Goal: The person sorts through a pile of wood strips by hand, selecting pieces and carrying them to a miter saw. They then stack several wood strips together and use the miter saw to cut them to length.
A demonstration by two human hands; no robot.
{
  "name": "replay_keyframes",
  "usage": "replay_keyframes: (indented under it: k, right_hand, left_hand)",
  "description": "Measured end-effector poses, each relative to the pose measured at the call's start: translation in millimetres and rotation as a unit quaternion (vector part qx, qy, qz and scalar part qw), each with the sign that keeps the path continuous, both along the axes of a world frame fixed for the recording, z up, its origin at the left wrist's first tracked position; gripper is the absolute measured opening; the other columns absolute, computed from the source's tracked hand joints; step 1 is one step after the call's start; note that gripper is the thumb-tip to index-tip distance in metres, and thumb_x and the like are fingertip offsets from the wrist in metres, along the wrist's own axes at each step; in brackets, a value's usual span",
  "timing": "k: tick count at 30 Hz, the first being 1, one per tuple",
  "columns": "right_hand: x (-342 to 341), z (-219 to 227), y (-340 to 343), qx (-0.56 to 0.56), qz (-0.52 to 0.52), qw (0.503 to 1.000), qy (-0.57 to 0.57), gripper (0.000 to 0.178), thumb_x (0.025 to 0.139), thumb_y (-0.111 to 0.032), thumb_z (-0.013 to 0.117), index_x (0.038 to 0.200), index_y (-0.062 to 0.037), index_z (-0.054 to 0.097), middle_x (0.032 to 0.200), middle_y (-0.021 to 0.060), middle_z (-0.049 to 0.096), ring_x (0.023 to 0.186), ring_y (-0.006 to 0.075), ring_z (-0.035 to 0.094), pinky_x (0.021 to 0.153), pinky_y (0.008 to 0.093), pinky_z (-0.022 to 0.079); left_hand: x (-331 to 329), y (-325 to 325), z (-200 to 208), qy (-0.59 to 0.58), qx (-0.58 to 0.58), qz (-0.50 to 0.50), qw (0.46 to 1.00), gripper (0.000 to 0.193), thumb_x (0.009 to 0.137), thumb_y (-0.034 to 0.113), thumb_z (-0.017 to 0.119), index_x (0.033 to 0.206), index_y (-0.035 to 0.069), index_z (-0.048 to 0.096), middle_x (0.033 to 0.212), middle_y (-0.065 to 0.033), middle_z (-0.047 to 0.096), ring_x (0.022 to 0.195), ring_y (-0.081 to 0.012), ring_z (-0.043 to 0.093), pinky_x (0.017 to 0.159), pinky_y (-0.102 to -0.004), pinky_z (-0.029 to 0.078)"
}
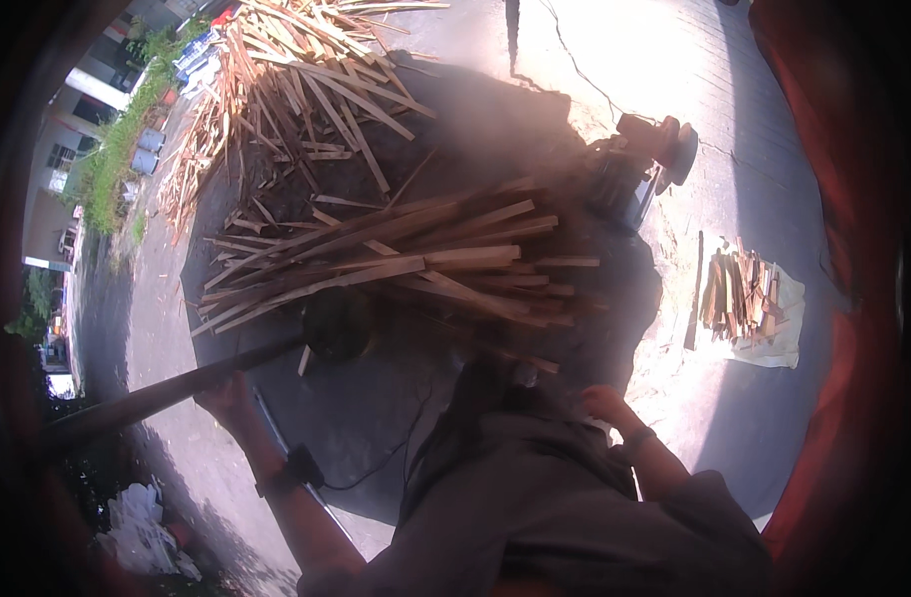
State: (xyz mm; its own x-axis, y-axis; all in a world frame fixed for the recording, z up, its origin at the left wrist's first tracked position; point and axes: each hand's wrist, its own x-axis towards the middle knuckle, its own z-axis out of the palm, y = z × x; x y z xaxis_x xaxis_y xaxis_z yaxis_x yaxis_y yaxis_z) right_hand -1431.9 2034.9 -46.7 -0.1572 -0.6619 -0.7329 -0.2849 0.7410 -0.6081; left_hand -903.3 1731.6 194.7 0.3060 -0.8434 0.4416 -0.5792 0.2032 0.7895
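My left hand is just below a thick dark pole that slants in from the left and ends at a dark round piece. Its fingertips meet the pole's lower edge, and their grip is unclear. A thin silver bar passes beside this hand. My right hand is by my right thigh, fingers curled; what it holds, if anything, is hidden. Ahead of me lies a loose stack of long wooden strips, partly blurred.
A large heap of wooden strips covers the far left. A power saw stands far right, with a cord behind it. Short wood pieces lie on a pale sheet at right. White scraps are at lower left.
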Motion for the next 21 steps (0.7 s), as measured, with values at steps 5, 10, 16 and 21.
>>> replay_keyframes:
  k: [5, 10, 16, 21]
  right_hand:
    - [-1.5, 13.8, -4.1, 0.009, 0.0, 1.0, -0.013, 0.032, 0.072, -0.01, 0.054, 0.102, -0.0087, 0.064, 0.072, 0.0111, 0.064, 0.059, 0.0189, 0.062, 0.055, 0.0327, 0.052]
    - [-2.4, 39.1, -15.5, 0.029, -0.01, 0.999, -0.016, 0.017, 0.073, -0.012, 0.054, 0.081, 0.0006, 0.062, 0.063, 0.0073, 0.058, 0.053, 0.0152, 0.056, 0.046, 0.0288, 0.045]
    - [-14.5, 9.0, -1.5, 0.003, -0.05, 0.998, -0.025, 0.02, 0.075, -0.009, 0.055, 0.09, 0.0018, 0.061, 0.062, 0.0077, 0.057, 0.05, 0.0159, 0.055, 0.045, 0.0286, 0.044]
    - [-11.3, -7.6, 5.5, -0.008, -0.051, 0.998, -0.021, 0.022, 0.076, -0.008, 0.054, 0.096, 0.0018, 0.06, 0.065, 0.0088, 0.058, 0.051, 0.0162, 0.055, 0.044, 0.0292, 0.045]
  left_hand:
    - [-1.9, 51.7, -90.8, -0.102, 0.37, -0.098, 0.918, 0.068, 0.07, 0.016, 0.074, 0.126, 0.005, 0.037, 0.119, -0.0172, 0.045, 0.098, -0.023, 0.053, 0.081, -0.0359, 0.045]
    - [22.8, 100.1, -176.9, -0.19, 0.477, -0.232, 0.826, 0.054, 0.074, 0.016, 0.071, 0.12, 0.004, 0.046, 0.087, -0.0111, 0.062, 0.076, -0.019, 0.061, 0.067, -0.0321, 0.049]
    - [7.8, 118.8, -176.7, -0.149, 0.506, -0.168, 0.833, 0.058, 0.07, 0.025, 0.074, 0.117, 0.004, 0.049, 0.086, -0.0127, 0.062, 0.077, -0.0231, 0.061, 0.07, -0.0358, 0.049]
    - [14.5, 129.8, -183.9, -0.176, 0.491, -0.161, 0.838, 0.056, 0.071, 0.025, 0.073, 0.116, 0.002, 0.05, 0.09, -0.0136, 0.062, 0.081, -0.0218, 0.06, 0.072, -0.0335, 0.049]
